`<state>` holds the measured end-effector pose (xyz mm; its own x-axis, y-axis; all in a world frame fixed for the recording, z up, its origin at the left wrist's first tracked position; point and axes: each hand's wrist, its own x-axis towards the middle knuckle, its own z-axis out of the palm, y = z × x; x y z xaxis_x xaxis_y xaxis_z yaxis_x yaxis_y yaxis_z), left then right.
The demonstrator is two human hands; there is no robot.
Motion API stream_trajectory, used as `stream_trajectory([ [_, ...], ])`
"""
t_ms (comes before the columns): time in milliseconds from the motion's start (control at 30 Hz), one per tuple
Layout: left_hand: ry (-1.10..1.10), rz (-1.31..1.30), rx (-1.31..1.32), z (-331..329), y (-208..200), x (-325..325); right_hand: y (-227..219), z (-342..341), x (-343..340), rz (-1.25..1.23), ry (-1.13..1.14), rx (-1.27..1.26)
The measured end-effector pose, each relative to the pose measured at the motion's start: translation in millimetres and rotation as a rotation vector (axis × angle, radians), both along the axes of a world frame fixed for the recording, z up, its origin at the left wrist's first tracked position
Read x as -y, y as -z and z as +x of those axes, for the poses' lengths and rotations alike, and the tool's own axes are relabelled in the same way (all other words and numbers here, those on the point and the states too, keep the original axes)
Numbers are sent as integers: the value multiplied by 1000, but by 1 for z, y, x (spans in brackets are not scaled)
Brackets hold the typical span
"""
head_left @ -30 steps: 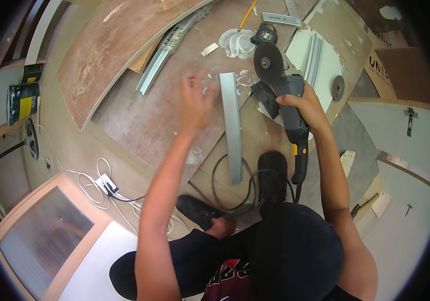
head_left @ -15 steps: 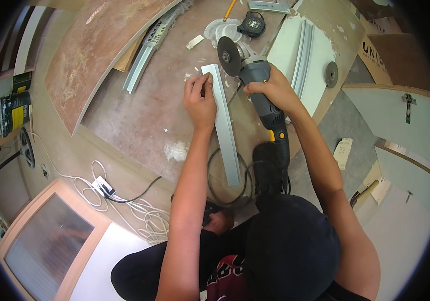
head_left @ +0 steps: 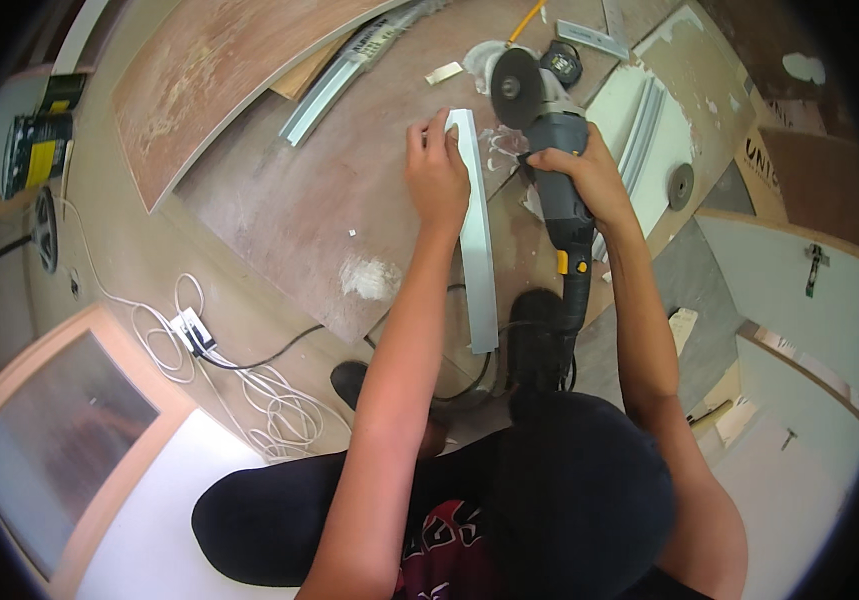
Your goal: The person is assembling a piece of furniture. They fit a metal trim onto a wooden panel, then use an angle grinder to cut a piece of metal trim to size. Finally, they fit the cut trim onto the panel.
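Note:
My left hand [head_left: 438, 178] grips the far end of a long, silvery-white metal profile [head_left: 479, 265], fingers on its left edge and thumb on its face. The profile slants toward me, its near end close to a power cord. In my right hand [head_left: 597, 185] is a dark grey angle grinder [head_left: 561, 150] with a yellow switch, held around its body just right of the profile. Its thin dark cutting disc [head_left: 516, 88] sits beyond the profile's far end, apart from it. Whether the disc is spinning cannot be told.
A tape measure [head_left: 561, 63], pencil [head_left: 526, 20] and metal square [head_left: 591, 40] lie at the far side. A loose abrasive disc [head_left: 680, 186] rests right. More metal profiles [head_left: 324, 95] lie beside a curved wooden panel [head_left: 204, 85]. White cables [head_left: 274, 400] coil lower left.
The view has shifted and turned slightly. Grinder and profile are a little farther from me, the disc nearer the tape measure. A dark shoe now shows left of my left forearm.

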<state>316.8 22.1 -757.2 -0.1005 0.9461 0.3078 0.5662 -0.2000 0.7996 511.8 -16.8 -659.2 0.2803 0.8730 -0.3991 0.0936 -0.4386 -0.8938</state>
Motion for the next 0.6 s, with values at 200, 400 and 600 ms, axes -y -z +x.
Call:
stream_trajectory([
  [200,220,-147,-93,-35,-9,-22,-57,0,30,-23,39,18],
  [400,133,-296,-180,-76,-4,-80,-126,-4,40,10,132,102],
  [600,-53,-303,52,-115,4,-70,-227,-21,60,47,145,153],
])
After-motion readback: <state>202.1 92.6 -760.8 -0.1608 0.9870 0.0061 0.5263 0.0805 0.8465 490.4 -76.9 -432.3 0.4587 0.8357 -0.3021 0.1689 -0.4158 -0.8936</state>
